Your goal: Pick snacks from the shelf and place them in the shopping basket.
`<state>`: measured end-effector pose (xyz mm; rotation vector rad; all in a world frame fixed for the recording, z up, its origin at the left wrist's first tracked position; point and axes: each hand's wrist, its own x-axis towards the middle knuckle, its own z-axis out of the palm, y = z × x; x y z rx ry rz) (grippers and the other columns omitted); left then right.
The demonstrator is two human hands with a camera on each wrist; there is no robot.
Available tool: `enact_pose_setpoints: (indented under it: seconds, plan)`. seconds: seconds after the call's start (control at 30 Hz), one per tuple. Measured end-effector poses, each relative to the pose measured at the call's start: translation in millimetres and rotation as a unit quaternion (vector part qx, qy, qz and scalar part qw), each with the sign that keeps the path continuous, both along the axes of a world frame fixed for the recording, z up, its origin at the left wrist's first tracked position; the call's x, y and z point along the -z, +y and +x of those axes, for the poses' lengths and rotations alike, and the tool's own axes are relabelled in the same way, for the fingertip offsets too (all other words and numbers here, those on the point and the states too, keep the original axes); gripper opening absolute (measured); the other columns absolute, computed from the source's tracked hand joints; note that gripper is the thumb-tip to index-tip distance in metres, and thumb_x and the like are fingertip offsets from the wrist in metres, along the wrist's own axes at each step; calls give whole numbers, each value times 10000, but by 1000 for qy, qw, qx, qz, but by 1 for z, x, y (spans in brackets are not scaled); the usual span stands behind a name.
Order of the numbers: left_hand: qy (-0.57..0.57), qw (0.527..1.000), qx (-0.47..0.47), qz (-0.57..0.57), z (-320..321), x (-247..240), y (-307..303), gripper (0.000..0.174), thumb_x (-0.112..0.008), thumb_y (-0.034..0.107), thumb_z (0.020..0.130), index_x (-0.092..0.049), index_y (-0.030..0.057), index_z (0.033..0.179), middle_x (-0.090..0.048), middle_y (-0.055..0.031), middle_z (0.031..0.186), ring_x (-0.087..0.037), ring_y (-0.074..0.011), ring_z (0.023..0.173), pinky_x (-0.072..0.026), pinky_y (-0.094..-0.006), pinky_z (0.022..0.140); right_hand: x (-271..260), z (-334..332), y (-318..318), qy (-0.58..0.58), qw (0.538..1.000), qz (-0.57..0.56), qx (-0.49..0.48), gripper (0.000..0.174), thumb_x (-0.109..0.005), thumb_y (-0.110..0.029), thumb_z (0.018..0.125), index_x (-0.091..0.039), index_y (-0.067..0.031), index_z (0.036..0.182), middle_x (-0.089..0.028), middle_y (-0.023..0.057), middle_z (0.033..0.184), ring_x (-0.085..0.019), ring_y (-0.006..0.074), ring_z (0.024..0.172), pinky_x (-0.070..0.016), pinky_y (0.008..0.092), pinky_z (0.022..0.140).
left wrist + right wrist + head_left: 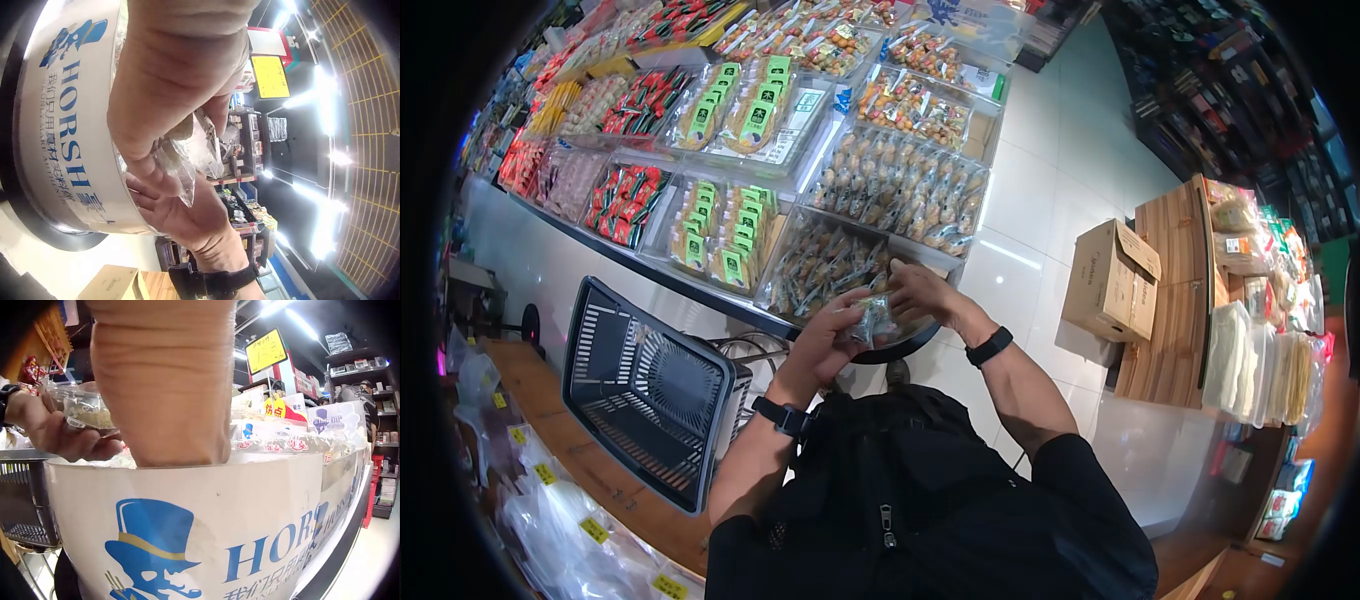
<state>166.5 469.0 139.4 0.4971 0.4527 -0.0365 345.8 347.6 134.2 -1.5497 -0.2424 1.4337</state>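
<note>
Head view: left hand (pixel 832 338) grips a clear packet (pixel 868 322) (crinkly plastic).

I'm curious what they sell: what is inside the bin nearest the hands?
The bin holds brown pieces in clear wrappers. What lies beneath the top ones is covered; the right hand hides more.

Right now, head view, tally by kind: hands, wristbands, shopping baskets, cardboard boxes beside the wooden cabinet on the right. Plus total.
Hands: 2 (left hand, right hand)
Wristbands: 2 (left wristband, right wristband)
Basket: 1
Box: 1
Total: 6
</note>
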Motion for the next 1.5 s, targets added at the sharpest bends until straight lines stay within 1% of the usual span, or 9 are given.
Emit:
enact_pose_setpoints:
  seconds: [0.27, 0.67, 0.77, 0.9, 1.1, 1.2, 1.3, 1.4, 1.5]
  plan:
    - [17, 998, 47, 30, 22, 19, -10, 440, -575, 126, 901, -455, 56, 1319, -537, -84, 1238, -569, -229, 1097, -532, -437, 905, 19, 7, -9, -47, 993, 28, -102, 306, -652, -310, 903, -576, -42, 1031, -570, 6, 844, -537, 76, 747, -450, 232, 620]
    - [37, 999, 17, -1, 24, 15, -13, 496, -583, 61, 885, -415, 15, 1349, -516, -89, 1212, -563, -259, 1104, -531, -465, 906, -9, 17, -15, -182, 976, 61, -104, 278, -700, -149, 833, -559, -3, 1022, -602, 45, 884, -581, 129, 747, -475, 247, 600]
    - [59, 998, 0, 6, 24, 19, -15, 516, -591, 44, 875, -405, 4, 1355, -493, -88, 1183, -568, -270, 1074, -530, -477, 901, -18, 31, -15, -384, 915, 52, -112, 272, -675, -81, 804, -561, -11, 1041, -604, 77, 864, -584, 149, 729, -489, 288, 605]
    - [90, 995, -13, 36, 28, 20, -20, 508, -580, 20, 868, -414, 1, 1348, -472, -92, 1172, -569, -266, 1035, -532, -474, 892, -16, 31, -6, -624, 763, 95, -141, 322, -670, -79, 716, -563, -29, 1016, -633, 146, 870, -634, 296, 756, -503, 388, 628]
    - [67, 997, -12, 27, 24, 24, -17, 435, -552, -13, 856, -465, -5, 1282, -462, -105, 1175, -557, -260, 1040, -536, -443, 888, 16, 12, 15, -791, 543, 101, -263, 226, -666, -209, 709, -534, -79, 839, -589, 84, 792, -618, 259, 804, -491, 355, 678]
    - [49, 999, -14, 20, 22, 21, -18, 406, -539, -28, 849, -478, -6, 1250, -467, -106, 1163, -561, -261, 1028, -535, -435, 892, 17, 14, 22, -831, 465, 87, -291, 207, -647, -161, 706, -554, -83, 873, -593, 54, 800, -605, 212, 799, -477, 302, 687]
    - [47, 999, -16, 11, 19, 20, -17, 395, -531, -42, 841, -485, -3, 1231, -476, -103, 1145, -568, -268, 1013, -535, -437, 897, 15, 15, 25, -811, 498, 126, -280, 218, -650, -137, 702, -554, -78, 888, -588, 75, 808, -608, 248, 825, -489, 339, 702]
    - [47, 999, -27, 8, 19, 25, -18, 402, -524, -61, 823, -488, 3, 1218, -489, -103, 1141, -577, -285, 1011, -534, -444, 899, 5, 12, 19, -735, 625, 194, -176, 215, -654, -120, 712, -552, -58, 892, -578, 100, 815, -597, 295, 857, -497, 392, 706]
    - [50, 998, -26, 11, 18, 25, -17, 422, -515, -84, 800, -490, 9, 1211, -505, -105, 1147, -585, -308, 1020, -533, -456, 900, -26, 5, 1, -714, 683, 86, -131, 272, -669, -137, 715, -536, -65, 941, -596, 139, 853, -603, 365, 841, -495, 452, 670]
